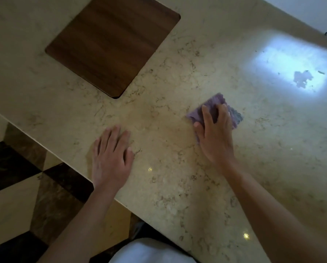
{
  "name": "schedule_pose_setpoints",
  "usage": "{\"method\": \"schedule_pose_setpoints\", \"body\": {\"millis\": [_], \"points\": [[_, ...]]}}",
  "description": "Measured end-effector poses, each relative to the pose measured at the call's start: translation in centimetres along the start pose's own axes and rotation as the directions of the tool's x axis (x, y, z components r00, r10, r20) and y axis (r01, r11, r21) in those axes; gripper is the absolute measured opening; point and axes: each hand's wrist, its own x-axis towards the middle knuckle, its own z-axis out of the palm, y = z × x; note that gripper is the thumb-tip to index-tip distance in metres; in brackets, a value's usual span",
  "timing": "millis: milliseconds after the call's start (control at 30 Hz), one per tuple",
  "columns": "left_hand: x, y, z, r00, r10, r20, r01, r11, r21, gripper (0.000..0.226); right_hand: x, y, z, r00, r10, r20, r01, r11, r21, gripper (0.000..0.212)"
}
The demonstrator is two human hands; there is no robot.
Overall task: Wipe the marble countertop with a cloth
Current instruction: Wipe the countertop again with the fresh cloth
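Cloth [218,106], purple with a scalloped edge, lies flat on the tabletop [178,183] under the right hand [215,134]. That hand presses down on it with its fingers straight and slightly spread, the fingertips reaching toward the far edge of the cloth and the thumb lying along the cloth's left side. Parts of the cloth show beyond the fingertips and to the right of the hand; the rest is hidden beneath the palm.

To the left of that hand, well apart from the cloth, the left hand [111,156] rests palm down on the bare marble near the tabletop's front edge, fingers straight and close together, holding nothing.

Beyond the right hand and off to its right, a bright patch of reflected light [284,63] sits on the marble, with a small irregular smear [302,78] showing inside it. Beyond the left hand, farther back, a dark wooden board [111,44] with rounded corners lies set into the tabletop, apart from both hands.

Below the left forearm, past the tabletop's edge, the floor [16,196] shows large dark and pale tiles. A white garment [145,251] appears at the bottom edge between the two forearms.
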Motion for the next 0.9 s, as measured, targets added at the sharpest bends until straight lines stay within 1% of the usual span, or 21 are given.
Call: {"method": "schedule_pose_setpoints", "body": {"millis": [67, 133, 200, 233, 300, 367, 400, 433, 500, 533, 567, 600, 633, 667, 700, 733, 767, 800, 833, 867, 900], "points": [[0.0, 0.0, 0.0, 1.000, 0.000, 0.005, 0.000, 1.000, 0.006, 0.053, 1.2, -0.3, -0.4, 1.000, -0.013, 0.021, 0.014, 0.999, -0.051, 0.061], [0.1, -0.1, -0.1, 1.000, -0.003, 0.005, 0.003, 1.000, 0.013, 0.053, 3.6, -1.3, -0.4, 1.000, 0.019, 0.015, -0.018, 0.997, -0.070, 0.067], [0.1, -0.1, -0.2, 1.000, -0.001, 0.003, 0.001, 1.000, 0.018, 0.052, 5.8, -3.1, -0.1, 0.998, 0.054, 0.012, -0.053, 0.997, -0.058, 0.068], [0.1, 0.0, -0.2, 1.000, 0.000, 0.000, 0.000, 1.000, 0.018, 0.051, 6.2, -4.4, 0.0, 1.000, 0.028, 0.005, -0.028, 0.997, -0.066, 0.066], [0.1, 0.0, -0.1, 1.000, 0.001, -0.006, -0.001, 1.000, 0.009, 0.051, 4.8, -7.0, 0.7, 0.990, -0.141, 0.018, 0.142, 0.989, -0.049, 0.063], [0.1, -0.2, -0.1, 1.000, 0.003, -0.009, -0.003, 1.000, 0.000, 0.051, -0.3, -9.6, 1.9, 0.933, -0.354, 0.070, 0.355, 0.935, 0.004, 0.063], [0.1, -0.4, 0.0, 1.000, 0.006, -0.015, -0.006, 1.000, -0.004, 0.051, -4.0, -10.7, 2.4, 0.900, -0.429, 0.075, 0.427, 0.903, 0.038, 0.062], [0.1, -0.5, 0.0, 1.000, 0.011, -0.024, -0.011, 1.000, -0.006, 0.051, -7.7, -11.3, 3.0, 0.874, -0.479, 0.078, 0.475, 0.877, 0.068, 0.060], [0.0, -0.5, 0.1, 0.999, 0.025, -0.039, -0.026, 1.000, -0.005, 0.051, -13.4, -10.9, 3.5, 0.811, -0.568, 0.141, 0.563, 0.823, 0.077, 0.057], [0.0, -0.5, 0.1, 0.999, 0.025, -0.044, -0.026, 1.000, -0.009, 0.051, -14.1, -9.6, 3.3, 0.774, -0.609, 0.171, 0.609, 0.791, 0.057, 0.056], [0.1, -0.5, 0.1, 0.999, 0.022, -0.042, -0.023, 1.000, -0.016, 0.051, -13.4, -7.8, 2.9, 0.769, -0.613, 0.183, 0.617, 0.786, 0.043, 0.057], [0.1, -0.5, 0.2, 0.999, 0.018, -0.040, -0.019, 1.000, -0.024, 0.051, -11.8, -5.6, 2.5, 0.804, -0.567, 0.178, 0.573, 0.819, 0.018, 0.059], [0.1, -0.4, 0.3, 0.999, 0.018, -0.040, -0.020, 0.999, -0.029, 0.051, -9.6, -3.5, 1.8, 0.868, -0.470, 0.160, 0.478, 0.878, -0.014, 0.063], [0.1, -0.4, 0.4, 0.999, 0.022, -0.046, -0.023, 0.999, -0.028, 0.051, -6.8, -1.3, 1.1, 0.933, -0.332, 0.140, 0.340, 0.940, -0.037, 0.067], [0.1, -0.3, 0.4, 0.998, 0.026, -0.055, -0.028, 0.999, -0.024, 0.051, -3.8, 0.6, 0.2, 0.977, -0.179, 0.114, 0.186, 0.981, -0.061, 0.070], [0.1, -0.3, 0.5, 0.998, 0.034, -0.062, -0.035, 0.999, -0.021, 0.051, -1.1, 1.9, -0.4, 0.996, -0.042, 0.074, 0.048, 0.996, -0.079, 0.070], [0.2, -0.3, 0.5, 0.997, 0.038, -0.062, -0.039, 0.999, -0.021, 0.051, 1.2, 2.5, -0.8, 0.999, 0.041, 0.036, -0.038, 0.996, -0.080, 0.068], [0.2, -0.3, 0.5, 0.997, 0.037, -0.061, -0.038, 0.999, -0.022, 0.051, 2.6, 2.1, -1.1, 0.997, 0.077, 0.011, -0.076, 0.995, -0.064, 0.067], [0.2, -0.3, 0.5, 0.998, 0.034, -0.059, -0.036, 0.999, -0.023, 0.051, 3.1, 0.8, -0.9, 0.998, 0.069, 0.004, -0.069, 0.997, -0.045, 0.066], [0.2, -0.4, 0.6, 0.998, 0.033, -0.056, -0.034, 0.999, -0.023, 0.050, 2.3, -0.8, -0.5, 1.000, 0.015, 0.003, -0.014, 1.000, -0.021, 0.066], [0.1, -0.5, 0.6, 0.998, 0.030, -0.055, -0.032, 0.999, -0.025, 0.050, 0.3, -2.7, 0.1, 0.996, -0.086, 0.009, 0.086, 0.996, -0.005, 0.065]]}}
